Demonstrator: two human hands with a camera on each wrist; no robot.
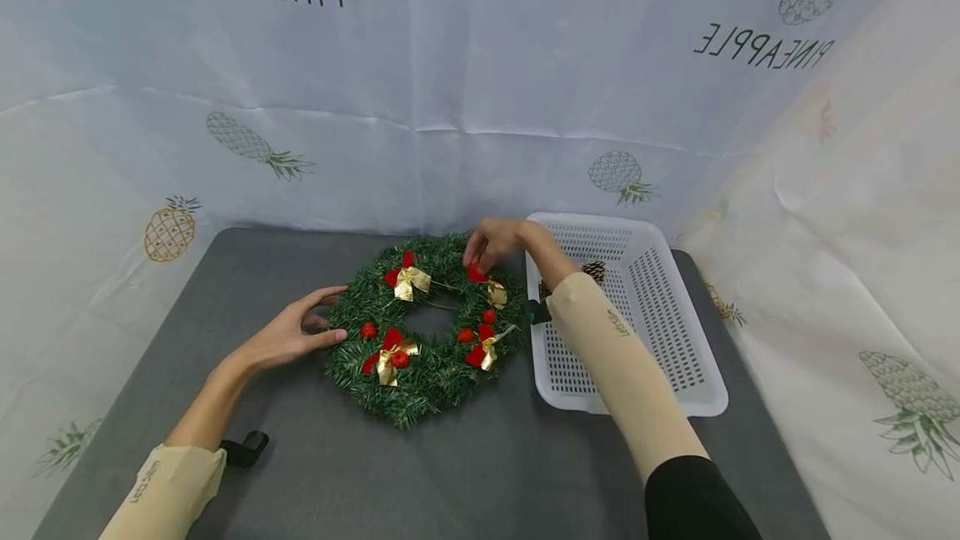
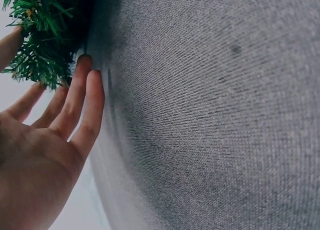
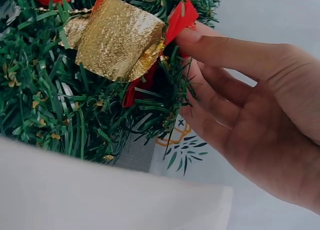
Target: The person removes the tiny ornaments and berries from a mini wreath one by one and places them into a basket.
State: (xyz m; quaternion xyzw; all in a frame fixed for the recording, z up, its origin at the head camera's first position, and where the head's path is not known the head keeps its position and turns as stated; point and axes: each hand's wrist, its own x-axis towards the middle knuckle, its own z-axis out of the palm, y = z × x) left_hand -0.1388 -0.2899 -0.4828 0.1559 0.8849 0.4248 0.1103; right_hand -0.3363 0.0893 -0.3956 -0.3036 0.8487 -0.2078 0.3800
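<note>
A green Christmas wreath [image 1: 442,390] lies flat on the dark table, trimmed with red-and-gold bows and red berries. My left hand [image 1: 288,338] rests at its left edge, thumb on the needles. In the left wrist view, the fingers [image 2: 95,102] of that hand are nearly straight against the side of the greenery. At the wreath's upper right my right hand [image 1: 495,240] pinches the red part of a bow [image 1: 497,294] between thumb and fingers. Seen from the right wrist, the bow's gold ribbon [image 3: 117,39] sits among the needles, and the red tip is at the thumb.
Right of the wreath stands a white plastic basket [image 1: 693,373], its rim passing under my right forearm. A pine cone [image 1: 594,271] lies in it, and another is partly hidden behind the arm. A pineapple-print curtain [image 1: 450,48] hangs behind the grey table [image 1: 322,482].
</note>
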